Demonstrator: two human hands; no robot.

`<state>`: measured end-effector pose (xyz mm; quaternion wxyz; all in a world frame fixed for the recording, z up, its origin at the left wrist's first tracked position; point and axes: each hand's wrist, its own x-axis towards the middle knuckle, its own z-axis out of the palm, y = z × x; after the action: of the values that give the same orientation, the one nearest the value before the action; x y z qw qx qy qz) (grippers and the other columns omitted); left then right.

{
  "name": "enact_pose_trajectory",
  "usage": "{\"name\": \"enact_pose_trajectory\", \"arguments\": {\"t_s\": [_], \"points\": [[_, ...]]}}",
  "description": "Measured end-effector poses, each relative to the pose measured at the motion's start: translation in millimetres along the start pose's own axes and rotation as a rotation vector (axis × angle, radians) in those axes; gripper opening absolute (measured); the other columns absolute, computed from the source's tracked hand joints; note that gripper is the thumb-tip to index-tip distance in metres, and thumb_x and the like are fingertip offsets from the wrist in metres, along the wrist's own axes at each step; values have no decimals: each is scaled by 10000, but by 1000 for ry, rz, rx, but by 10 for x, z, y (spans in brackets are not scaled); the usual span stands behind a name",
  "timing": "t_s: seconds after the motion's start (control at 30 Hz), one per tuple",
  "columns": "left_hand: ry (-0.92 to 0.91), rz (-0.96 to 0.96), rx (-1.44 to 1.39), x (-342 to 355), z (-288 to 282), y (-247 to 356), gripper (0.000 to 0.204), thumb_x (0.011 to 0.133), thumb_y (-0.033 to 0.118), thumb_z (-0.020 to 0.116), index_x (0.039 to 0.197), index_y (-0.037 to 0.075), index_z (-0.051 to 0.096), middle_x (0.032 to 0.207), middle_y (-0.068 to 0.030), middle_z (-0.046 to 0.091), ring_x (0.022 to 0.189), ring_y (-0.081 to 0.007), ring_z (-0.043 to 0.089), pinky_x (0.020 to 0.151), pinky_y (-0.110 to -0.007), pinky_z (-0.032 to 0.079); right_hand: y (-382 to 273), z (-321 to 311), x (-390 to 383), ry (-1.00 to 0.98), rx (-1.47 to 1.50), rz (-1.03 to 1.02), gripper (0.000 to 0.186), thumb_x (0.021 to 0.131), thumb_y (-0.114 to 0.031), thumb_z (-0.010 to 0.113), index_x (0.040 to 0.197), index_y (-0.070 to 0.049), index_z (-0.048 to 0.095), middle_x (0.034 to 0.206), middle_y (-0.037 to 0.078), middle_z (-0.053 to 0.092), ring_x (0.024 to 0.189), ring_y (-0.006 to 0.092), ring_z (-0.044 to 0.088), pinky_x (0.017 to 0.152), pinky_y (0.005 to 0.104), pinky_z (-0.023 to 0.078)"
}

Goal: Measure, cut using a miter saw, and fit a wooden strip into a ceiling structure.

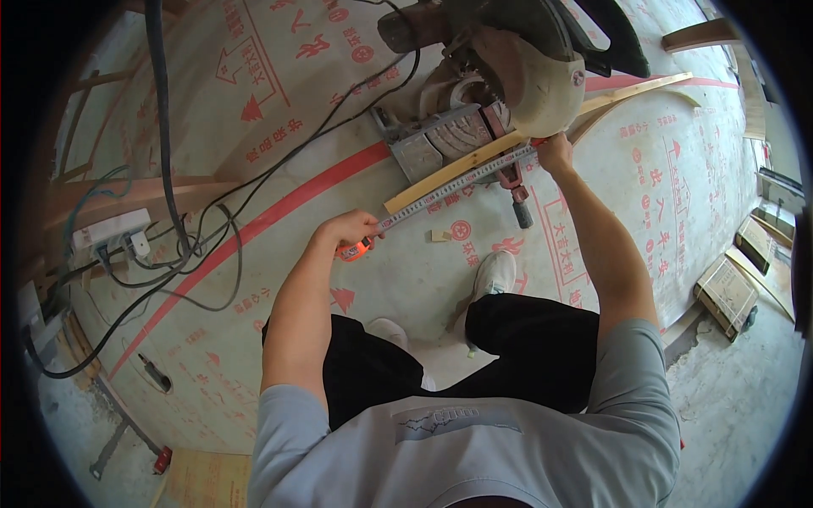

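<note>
I squat on a floor covered with printed protective sheet. My left hand point(349, 230) grips an orange tape measure case point(356, 249). Its blade point(457, 184) runs up and right along a long wooden strip point(440, 178) that lies across the bed of a miter saw point(500, 76). My right hand point(555, 152) holds the blade's far end against the strip, just under the saw's pale blade guard point(542, 93). A small wood offcut point(439, 235) lies on the floor below the strip.
Black cables point(212, 212) loop across the floor at left toward a white power strip point(110, 230). Timber lengths lie at far left and top right. Flat cardboard boxes point(725, 292) sit at right. A bar clamp point(127, 423) lies at lower left.
</note>
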<state>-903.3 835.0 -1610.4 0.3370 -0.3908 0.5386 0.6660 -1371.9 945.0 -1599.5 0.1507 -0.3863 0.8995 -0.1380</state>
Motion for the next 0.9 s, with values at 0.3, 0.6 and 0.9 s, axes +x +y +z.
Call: {"name": "enact_pose_trajectory", "arguments": {"t_s": [0.3, 0.6, 0.9], "points": [[58, 91, -76, -26, -68, 60, 244, 1036, 208, 523, 1097, 19, 665, 827, -60, 699, 701, -107, 632, 626, -293, 495, 172, -48, 79, -96, 169, -24, 227, 816, -86, 649, 1026, -82, 734, 1001, 175, 727, 960, 371, 685, 844, 438, 536], [203, 160, 65, 108, -5, 184, 252, 1002, 220, 532, 1068, 34, 689, 845, -61, 703, 716, -117, 598, 663, -313, 481, -46, 27, 120, -145, 74, 110, 308, 865, -207, 676, 1152, -95, 676, 1107, 236, 682, 1075, 423, 635, 882, 473, 521], [155, 127, -71, 174, -7, 182, 231, 989, 180, 526, 1059, 18, 674, 824, -53, 702, 722, -110, 612, 661, -301, 485, -17, 67, 101, -96, -9, -64, 306, 858, -205, 687, 1147, -107, 682, 1089, 236, 685, 1041, 431, 642, 859, 483, 523]]}}
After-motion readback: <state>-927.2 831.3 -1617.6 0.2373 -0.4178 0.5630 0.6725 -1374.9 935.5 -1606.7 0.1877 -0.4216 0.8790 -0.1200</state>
